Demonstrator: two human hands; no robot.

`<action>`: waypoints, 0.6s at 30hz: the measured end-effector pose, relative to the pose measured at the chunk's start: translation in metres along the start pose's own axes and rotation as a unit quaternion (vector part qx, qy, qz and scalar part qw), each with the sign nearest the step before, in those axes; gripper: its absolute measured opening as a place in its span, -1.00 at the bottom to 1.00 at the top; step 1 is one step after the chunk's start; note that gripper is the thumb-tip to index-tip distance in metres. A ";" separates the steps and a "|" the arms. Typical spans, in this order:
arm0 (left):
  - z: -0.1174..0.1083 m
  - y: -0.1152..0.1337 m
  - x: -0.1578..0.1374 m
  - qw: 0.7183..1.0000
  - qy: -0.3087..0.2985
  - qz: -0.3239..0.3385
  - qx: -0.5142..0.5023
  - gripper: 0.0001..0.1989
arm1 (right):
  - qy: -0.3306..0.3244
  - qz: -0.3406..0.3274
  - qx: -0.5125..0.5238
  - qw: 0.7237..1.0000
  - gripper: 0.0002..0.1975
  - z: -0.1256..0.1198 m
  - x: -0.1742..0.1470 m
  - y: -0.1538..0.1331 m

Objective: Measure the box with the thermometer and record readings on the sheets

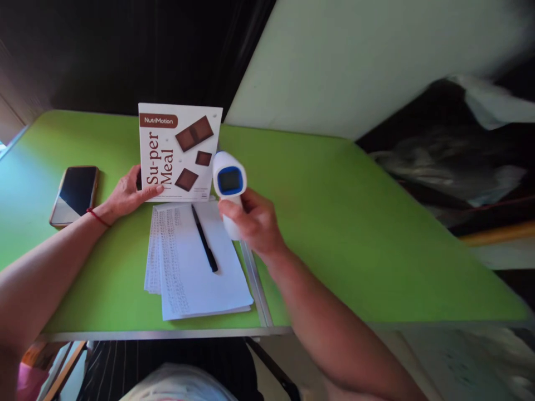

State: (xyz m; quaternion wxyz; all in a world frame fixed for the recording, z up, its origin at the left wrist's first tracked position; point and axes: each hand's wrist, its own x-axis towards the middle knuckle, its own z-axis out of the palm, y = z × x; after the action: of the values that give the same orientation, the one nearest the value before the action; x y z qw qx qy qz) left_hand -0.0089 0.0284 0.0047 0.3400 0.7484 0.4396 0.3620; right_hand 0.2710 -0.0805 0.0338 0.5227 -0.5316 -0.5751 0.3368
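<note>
My left hand point(132, 192) grips the lower left corner of a white box point(179, 150) printed with "Su-per Meal" and chocolate pieces, thumb on its front. The box stands upright on the green table. In my right hand point(259, 220) is a white infrared thermometer point(229, 167), held by its handle. Its blue-framed screen faces me and looks dark. The thermometer is in front of the box's lower right edge. Below the box lies a stack of papers point(225, 289) with handwriting down the left side, and a black pen point(204, 239) rests on top.
A smartphone point(76, 195) lies on the left of the green table point(355, 234). A metal seam point(256, 284) runs between the table's halves. Behind stand a dark panel point(104, 50) and a pale wall point(317, 67). Plastic bags point(451, 161) lie beyond the right edge.
</note>
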 end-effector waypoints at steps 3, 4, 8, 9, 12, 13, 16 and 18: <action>0.001 -0.004 0.001 1.000 0.016 0.010 -0.005 -0.22 | -0.021 -0.010 -0.117 0.993 -0.67 -0.030 0.013 0.004; 0.002 -0.005 0.001 1.000 0.021 0.013 -0.005 -0.21 | -0.040 -0.002 -0.163 0.986 -0.63 -0.037 0.016 0.007; 0.002 -0.007 0.000 1.000 0.022 0.018 -0.001 -0.17 | -0.091 0.040 -0.351 0.931 -0.61 -0.046 0.022 0.018; 0.002 -0.006 0.000 1.000 0.020 0.016 0.000 -0.16 | -0.093 0.050 -0.384 0.917 -0.63 -0.044 0.022 0.020; 0.002 -0.002 0.000 1.000 0.020 0.011 0.004 -0.14 | -0.085 0.078 -0.447 0.887 -0.66 -0.037 0.020 0.021; 0.002 0.000 0.000 1.000 0.021 0.013 0.004 -0.14 | -0.081 0.085 -0.462 0.879 -0.65 -0.036 0.020 0.021; 0.002 0.004 0.001 0.999 0.015 0.029 -0.004 -0.20 | -0.084 0.094 -0.486 0.865 -0.65 -0.033 0.021 0.024; 0.002 0.005 0.001 0.999 0.008 0.042 -0.002 -0.23 | -0.097 0.092 -0.485 0.864 -0.68 -0.034 0.022 0.027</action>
State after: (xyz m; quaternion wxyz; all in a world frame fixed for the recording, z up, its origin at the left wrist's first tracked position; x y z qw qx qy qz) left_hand -0.0051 0.0265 0.0084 0.3224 0.7626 0.4095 0.3832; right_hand 0.3130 -0.0595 0.0215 0.1076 -0.7329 -0.6624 0.1120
